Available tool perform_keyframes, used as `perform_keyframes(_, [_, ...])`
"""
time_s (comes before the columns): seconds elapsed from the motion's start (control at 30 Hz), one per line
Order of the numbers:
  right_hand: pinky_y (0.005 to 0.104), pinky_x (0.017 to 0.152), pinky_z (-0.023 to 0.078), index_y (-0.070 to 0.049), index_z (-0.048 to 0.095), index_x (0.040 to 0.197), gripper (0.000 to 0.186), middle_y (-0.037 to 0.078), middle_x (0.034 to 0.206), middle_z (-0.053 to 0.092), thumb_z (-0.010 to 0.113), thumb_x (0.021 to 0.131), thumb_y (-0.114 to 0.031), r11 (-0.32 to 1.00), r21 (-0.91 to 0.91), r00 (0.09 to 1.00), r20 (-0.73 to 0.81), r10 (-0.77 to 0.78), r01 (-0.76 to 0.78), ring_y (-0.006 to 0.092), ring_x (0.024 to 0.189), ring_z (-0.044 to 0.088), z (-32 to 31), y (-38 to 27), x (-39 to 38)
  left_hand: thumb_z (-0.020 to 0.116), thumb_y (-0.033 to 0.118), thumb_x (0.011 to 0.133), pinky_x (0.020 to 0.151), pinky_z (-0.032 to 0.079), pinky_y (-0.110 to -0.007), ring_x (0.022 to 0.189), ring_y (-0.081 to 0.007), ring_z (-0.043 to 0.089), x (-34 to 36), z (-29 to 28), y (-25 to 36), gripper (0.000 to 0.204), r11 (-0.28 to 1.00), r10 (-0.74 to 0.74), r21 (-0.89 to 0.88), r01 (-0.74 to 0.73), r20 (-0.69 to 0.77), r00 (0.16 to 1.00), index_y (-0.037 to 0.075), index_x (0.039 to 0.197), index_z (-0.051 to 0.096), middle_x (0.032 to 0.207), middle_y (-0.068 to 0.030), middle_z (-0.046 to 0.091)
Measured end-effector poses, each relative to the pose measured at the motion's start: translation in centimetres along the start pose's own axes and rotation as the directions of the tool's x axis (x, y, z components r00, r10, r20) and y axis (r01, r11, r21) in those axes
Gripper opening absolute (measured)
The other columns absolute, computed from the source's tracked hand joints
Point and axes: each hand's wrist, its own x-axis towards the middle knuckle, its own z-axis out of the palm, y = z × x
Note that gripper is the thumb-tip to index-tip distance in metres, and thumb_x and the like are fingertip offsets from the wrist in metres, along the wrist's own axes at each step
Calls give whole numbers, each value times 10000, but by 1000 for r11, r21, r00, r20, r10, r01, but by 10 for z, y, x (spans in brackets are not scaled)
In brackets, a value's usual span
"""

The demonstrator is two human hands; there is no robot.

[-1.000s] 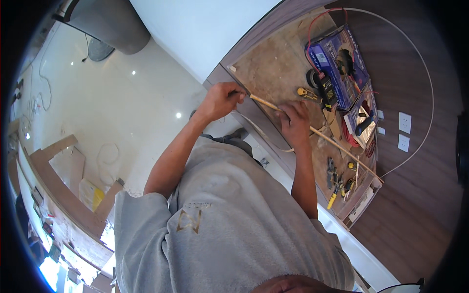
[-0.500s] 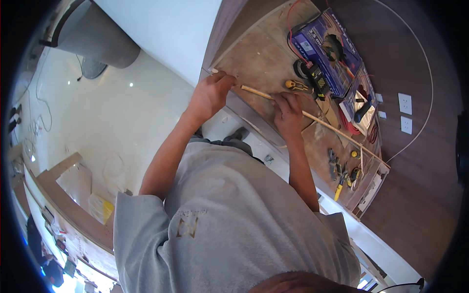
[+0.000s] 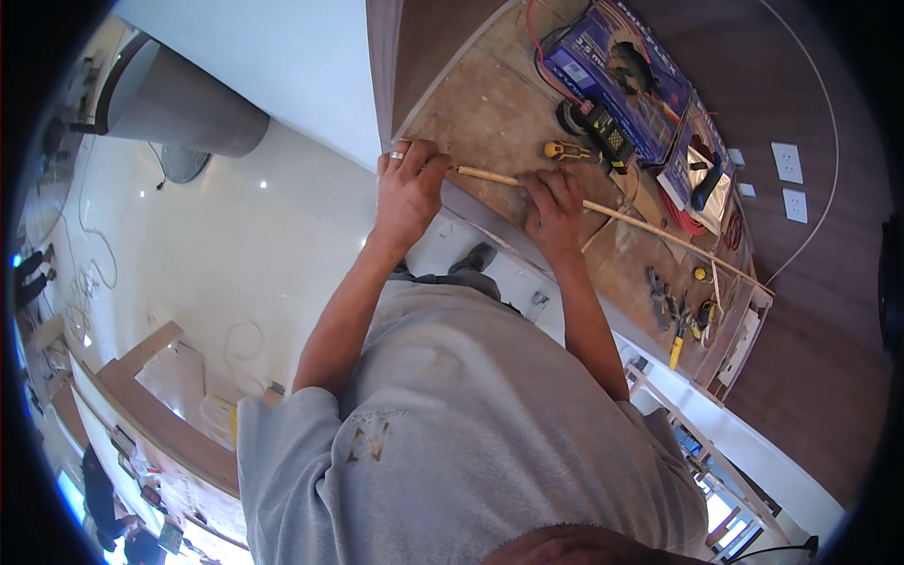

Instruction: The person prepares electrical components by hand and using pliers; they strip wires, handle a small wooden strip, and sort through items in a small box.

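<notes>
A long, thin, yellowish strip [image 3: 650, 229] slants across the brown worktop [image 3: 485, 108], from beside my left hand to the worktop's far right corner. My right hand [image 3: 554, 209] has its fingers curled over the strip near its left end. Beside that end, at the worktop's edge, is my left hand [image 3: 410, 188], ring on a finger, fingertips bent together. Whatever those fingertips hold, if anything, is hidden. Past my right hand lie a yellow and black hand tool [image 3: 567, 151] and a dark meter-like device [image 3: 607, 137] with a red lead.
Blue boxes [image 3: 612, 71] stand along the back of the worktop. Pliers and other hand tools [image 3: 670, 311] lie at its right end. Sockets [image 3: 787, 162] and a loose white cable [image 3: 835, 141] are on the dark panel. A grey bin-like container [image 3: 184, 99] stands on the floor at left.
The view has shifted a little. My left hand has come closer to the strip's left end, and its ringed finger now shows. My right hand stays on the strip.
</notes>
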Motion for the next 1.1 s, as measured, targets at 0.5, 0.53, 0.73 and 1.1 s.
perform_keyframes(0.5, [470, 875, 466, -100, 719, 1072, 367, 63, 1029, 616, 753, 716, -20, 1000, -15, 1000, -12, -14, 14, 314, 1007, 571, 0, 3, -3, 757, 12, 764, 773, 444, -442, 952, -288, 583, 6, -2, 1, 181, 997, -63, -28, 65, 73, 995, 133, 897, 750, 960, -20, 633])
perform_keyframes(0.53, [469, 880, 466, -98, 721, 1072, 363, 63, 1028, 616, 752, 719, -19, 1000, -9, 1000, -9, -13, 13, 312, 1008, 570, 0, 2, -3, 757, 10, 764, 777, 445, -439, 946, -288, 587, 6, -3, 1, 176, 997, -64, -36, 67, 71, 995, 132, 891, 753, 951, -22, 637])
perform_keyframes(0.73, [462, 889, 462, -101, 720, 1075, 364, 56, 1020, 619, 756, 722, -17, 1000, 11, 1000, -25, -9, 9, 300, 1009, 571, 0, 2, -1, 760, 76, 779, 767, 432, -471, 981, -325, 582, 8, -2, 0, 95, 995, -68, -73, 74, 77, 995, 124, 855, 730, 943, -42, 608])
perform_keyframes(1.1, [451, 875, 464, -109, 715, 1066, 379, 48, 1008, 615, 770, 703, -16, 1000, 10, 999, -39, 4, -4, 293, 1004, 571, -3, -2, -1, 759, 64, 779, 817, 462, -484, 996, -347, 597, 12, -1, -1, 94, 988, -102, -103, 114, 115, 988, 130, 846, 746, 963, -56, 633])
